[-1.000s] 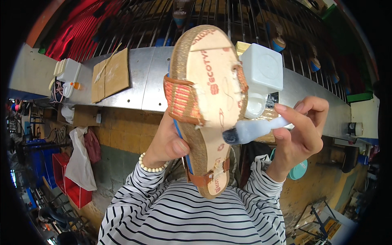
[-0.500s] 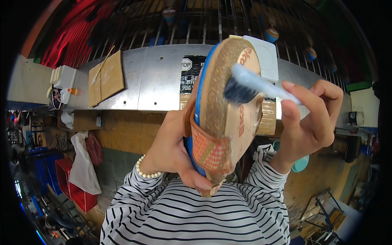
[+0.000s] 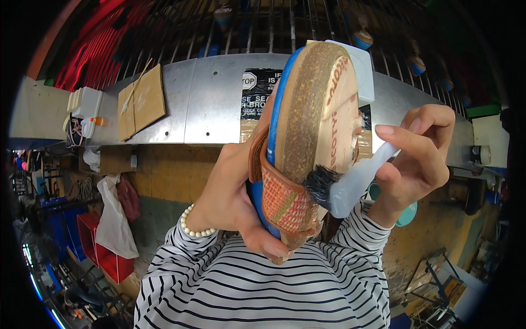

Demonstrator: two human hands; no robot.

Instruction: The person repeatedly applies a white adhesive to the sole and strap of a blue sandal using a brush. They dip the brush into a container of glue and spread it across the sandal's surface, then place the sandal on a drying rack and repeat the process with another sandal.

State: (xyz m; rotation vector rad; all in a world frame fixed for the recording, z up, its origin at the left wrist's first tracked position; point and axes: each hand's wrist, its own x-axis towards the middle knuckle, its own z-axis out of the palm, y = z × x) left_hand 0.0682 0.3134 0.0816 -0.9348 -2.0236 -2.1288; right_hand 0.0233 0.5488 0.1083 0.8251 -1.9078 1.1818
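My left hand [image 3: 233, 200] is closed round a sandal on a blue last [image 3: 301, 120], gripping it low from the left, with the toe or heel end upward. The sandal's pale underside faces right, and a speckled cork-brown edge runs along it. An orange and red woven strap [image 3: 282, 197] with brown trim wraps its lower part. My right hand [image 3: 419, 156] pinches the end of a whitish translucent brush [image 3: 353, 186] between thumb and fingers. Its black bristles lie against the edge of the sole, just beside the strap. The fingertips of my left hand behind the sandal are hidden.
A metal bench [image 3: 205, 104] runs across in front of me, with a cardboard sheet [image 3: 143, 107] and a thin stick on it. White containers [image 3: 366, 71] stand behind the sandal and at the left. Beyond are metal bars holding more lasts [image 3: 362, 39]. A red crate [image 3: 115, 264] stands lower left.
The brush has moved down along the sole's edge, from its upper part to beside the strap, and its head now tilts downward. The sandal has shifted slightly up and right.
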